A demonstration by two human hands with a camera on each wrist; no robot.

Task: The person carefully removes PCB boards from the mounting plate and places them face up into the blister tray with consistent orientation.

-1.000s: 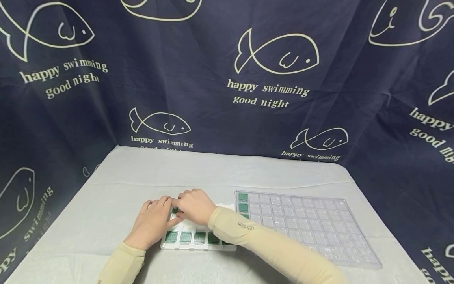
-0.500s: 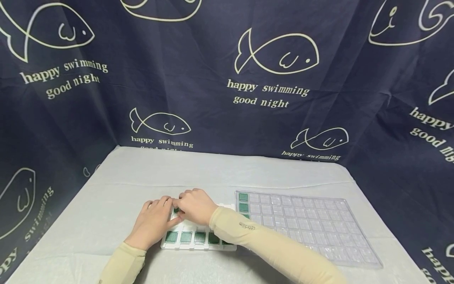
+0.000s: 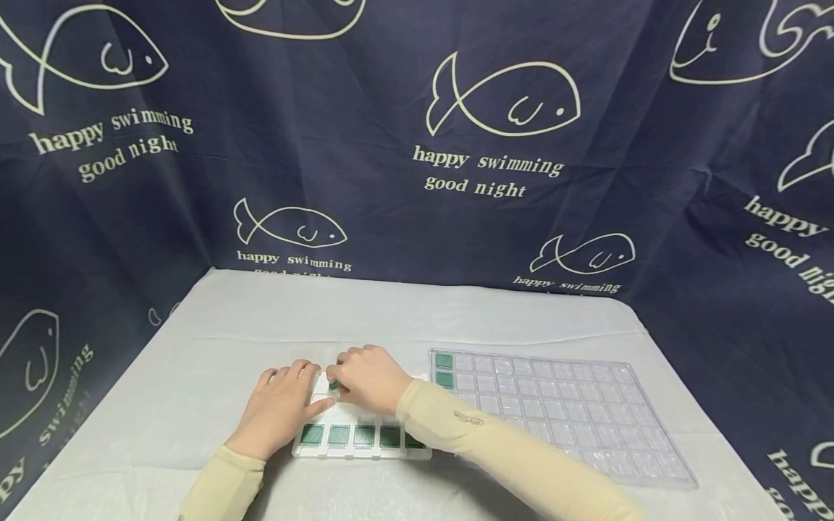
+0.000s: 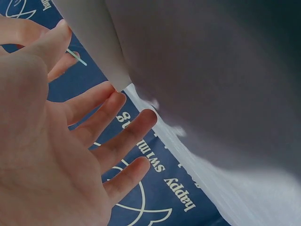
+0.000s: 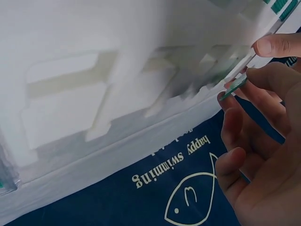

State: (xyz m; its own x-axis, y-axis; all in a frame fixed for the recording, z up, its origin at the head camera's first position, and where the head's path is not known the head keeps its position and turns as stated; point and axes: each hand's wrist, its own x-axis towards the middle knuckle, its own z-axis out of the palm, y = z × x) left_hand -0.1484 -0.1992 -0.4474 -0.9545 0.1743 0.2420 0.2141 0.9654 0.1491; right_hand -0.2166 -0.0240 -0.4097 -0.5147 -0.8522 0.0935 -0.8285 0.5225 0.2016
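Note:
My right hand (image 3: 371, 378) pinches a small green circuit board (image 5: 233, 88) between thumb and finger, tilted above the far left part of a white slotted tray (image 3: 352, 454). My left hand (image 3: 276, 407) rests at the tray's left side, with its fingers extended along the edge and its thumb over the tray. In the left wrist view, the fingertips of the left hand (image 4: 70, 141) touch the tray's edge. Several green boards (image 3: 338, 435) lie in the tray's near row. My right forearm hides part of the tray's right side.
A clear compartment tray (image 3: 563, 412) lies to the right, with green boards (image 3: 444, 360) in its left column, partly covered by my sleeve. A white cloth covers the table (image 3: 417, 311). Dark blue fish-print curtains (image 3: 391, 145) stand behind and at both sides.
My right hand has moved slightly right, away from my left fingers, with the green circuit board now raised from the far left slot. My left hand keeps its place on the tray.

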